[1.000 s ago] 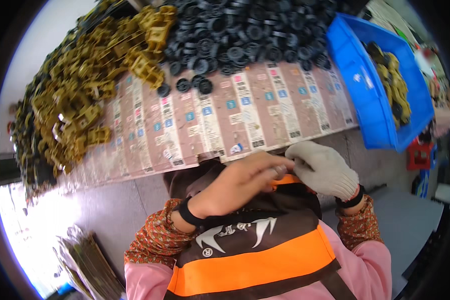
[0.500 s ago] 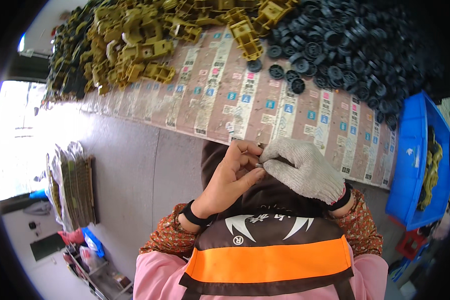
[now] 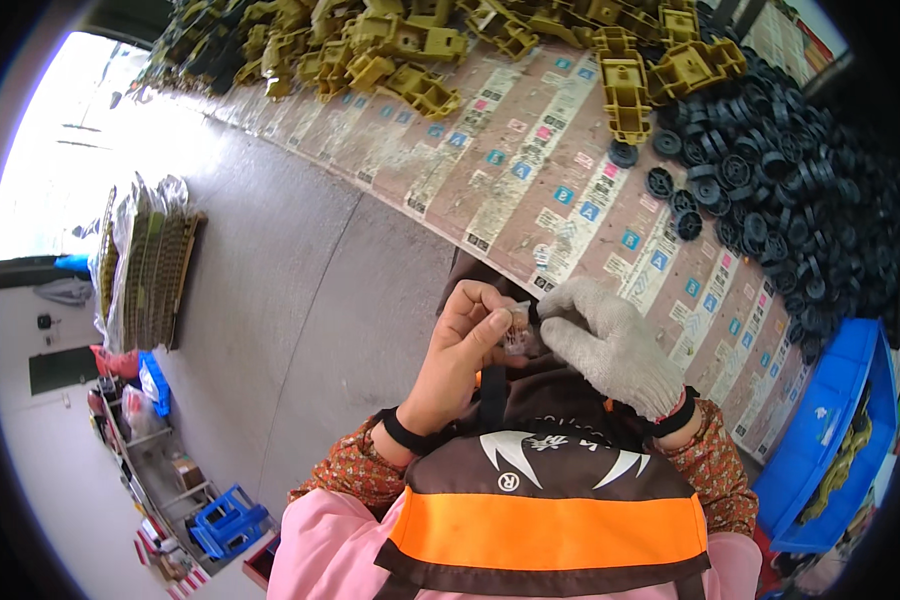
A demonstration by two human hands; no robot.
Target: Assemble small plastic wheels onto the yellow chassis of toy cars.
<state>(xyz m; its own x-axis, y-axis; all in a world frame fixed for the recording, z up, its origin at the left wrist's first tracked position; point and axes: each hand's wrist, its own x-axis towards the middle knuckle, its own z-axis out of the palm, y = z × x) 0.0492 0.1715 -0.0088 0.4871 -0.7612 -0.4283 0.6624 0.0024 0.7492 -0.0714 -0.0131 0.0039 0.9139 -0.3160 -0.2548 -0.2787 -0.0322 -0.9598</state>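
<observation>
My bare left hand (image 3: 467, 345) pinches a small crumpled clear plastic bag (image 3: 519, 332) over my lap, just off the table's near edge. What the bag holds is too small to tell. My right hand (image 3: 610, 345), in a grey knitted glove, is closed right beside the bag, thumb and fingertips drawn together. A small dark bit shows at those fingertips, and its kind cannot be made out. Under both hands lies my dark apron (image 3: 560, 400) with an orange band.
A table (image 3: 440, 190) covered with printed strips stretches ahead, bearing a heap of mustard-yellow plastic parts (image 3: 400, 60) and a pile of black plastic wheels (image 3: 770, 170). At right stands a blue crate (image 3: 820, 440) with yellow parts inside. Plastic-wrapped stacked sheets (image 3: 150, 270) and a blue stool (image 3: 228, 522) are at left.
The clear plastic bag now shows in my left hand, where a tiny piece was between the fingertips before. The view has turned, so the table slants more and its heaps sit farther right.
</observation>
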